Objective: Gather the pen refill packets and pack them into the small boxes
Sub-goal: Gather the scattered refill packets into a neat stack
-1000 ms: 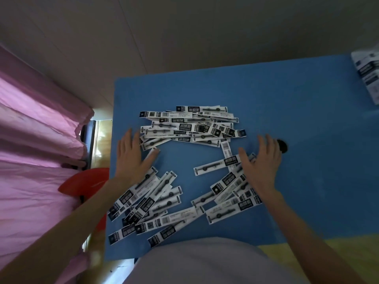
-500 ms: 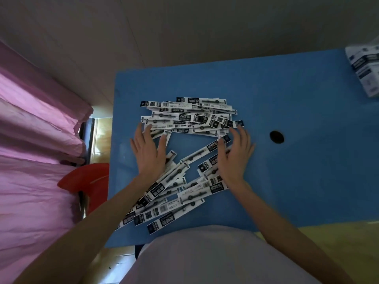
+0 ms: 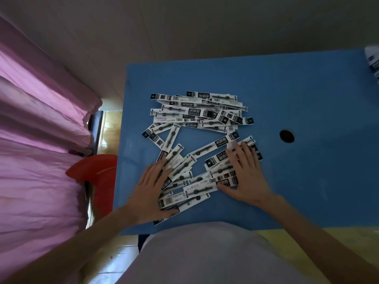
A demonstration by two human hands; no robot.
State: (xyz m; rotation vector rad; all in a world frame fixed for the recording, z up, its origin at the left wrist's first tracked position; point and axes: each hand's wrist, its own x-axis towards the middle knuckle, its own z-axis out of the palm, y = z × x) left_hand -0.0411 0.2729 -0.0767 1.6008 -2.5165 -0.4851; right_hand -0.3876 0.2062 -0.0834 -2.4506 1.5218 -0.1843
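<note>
Gathering step: left hand [image 3: 150, 191] and right hand [image 3: 244, 173], fingers flat, press packets [image 3: 196, 144] scattered mid-tabletop [image 3: 307, 181]. Next, sweep them together; boxes [image 3: 373, 62] wait at two o'clock.

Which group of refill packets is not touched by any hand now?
The far stack of packets, lying mostly crosswise, is untouched. The near scattered packets lie under the left hand and the right hand.

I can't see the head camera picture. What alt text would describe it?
Two bare hands, left hand and right hand, lie flat on scattered black-and-white pen refill packets on a blue table, seen from above. A pink curtain hangs at the left, and white boxes show at the far right edge.
</note>
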